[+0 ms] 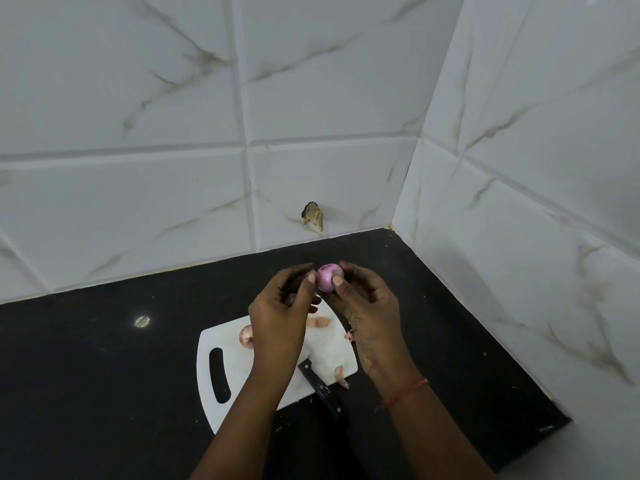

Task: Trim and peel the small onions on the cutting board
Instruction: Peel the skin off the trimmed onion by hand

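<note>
Small purple onion (328,278) between both hands' fingers (336,280) — above cutting board (325,344).

Two hands up over the bench, left hand (277,320) and right hand (369,317). One peeled onion (329,278) between them, and one unpeeled onion (246,336) on the board. That's one cutting board (221,344), one knife (320,386), and three scraps of skin: one (318,322), two (349,336), three (340,375).

Pale purple onion (329,277) in my fingers; below them a white board (239,372), black knife handle (320,384), pink peels (318,322). Black counter (104,368), white grey-veined tiles (156,188) beyond.
</note>
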Action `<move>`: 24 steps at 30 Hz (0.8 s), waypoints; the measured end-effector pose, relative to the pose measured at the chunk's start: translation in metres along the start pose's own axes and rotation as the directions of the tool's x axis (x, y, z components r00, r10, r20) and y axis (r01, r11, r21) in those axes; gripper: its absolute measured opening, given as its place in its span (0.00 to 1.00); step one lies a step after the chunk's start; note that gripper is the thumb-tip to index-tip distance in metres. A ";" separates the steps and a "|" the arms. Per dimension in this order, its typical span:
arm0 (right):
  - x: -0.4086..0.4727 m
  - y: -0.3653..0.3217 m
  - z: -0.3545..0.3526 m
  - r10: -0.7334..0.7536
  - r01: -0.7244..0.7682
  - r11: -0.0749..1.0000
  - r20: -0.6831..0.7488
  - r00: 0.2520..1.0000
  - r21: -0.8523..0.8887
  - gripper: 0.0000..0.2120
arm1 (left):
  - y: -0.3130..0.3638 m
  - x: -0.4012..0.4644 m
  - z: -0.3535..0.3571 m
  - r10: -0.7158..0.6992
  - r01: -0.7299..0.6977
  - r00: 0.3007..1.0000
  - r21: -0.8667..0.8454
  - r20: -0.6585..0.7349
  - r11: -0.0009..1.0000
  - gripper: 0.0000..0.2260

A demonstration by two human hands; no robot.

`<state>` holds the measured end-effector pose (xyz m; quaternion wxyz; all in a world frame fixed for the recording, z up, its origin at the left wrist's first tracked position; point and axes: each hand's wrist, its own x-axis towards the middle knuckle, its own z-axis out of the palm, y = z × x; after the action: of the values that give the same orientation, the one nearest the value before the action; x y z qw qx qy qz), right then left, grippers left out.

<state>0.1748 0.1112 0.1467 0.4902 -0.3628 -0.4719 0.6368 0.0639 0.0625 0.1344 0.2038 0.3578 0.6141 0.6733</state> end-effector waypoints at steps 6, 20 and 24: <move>-0.006 0.009 0.010 -0.024 0.024 0.999 -0.002 1.000 0.036 0.14 | -0.008 0.001 -0.009 0.049 -0.049 0.999 -0.002 0.008 0.999 0.09; -0.022 0.019 0.010 -0.083 0.080 0.994 -0.043 0.996 -0.078 0.14 | -0.017 -0.002 -0.019 0.116 -0.144 0.986 0.250 0.124 0.957 0.05; -0.026 0.020 0.009 -0.073 0.070 0.996 -0.065 0.995 -0.046 0.14 | -0.018 -0.004 -0.017 0.023 -0.075 0.982 0.276 0.189 0.958 0.06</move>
<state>0.1677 0.0828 0.1301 0.5202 -0.3773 -0.4816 0.5958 0.0509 0.0510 0.1166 0.1900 0.4590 0.6730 0.5479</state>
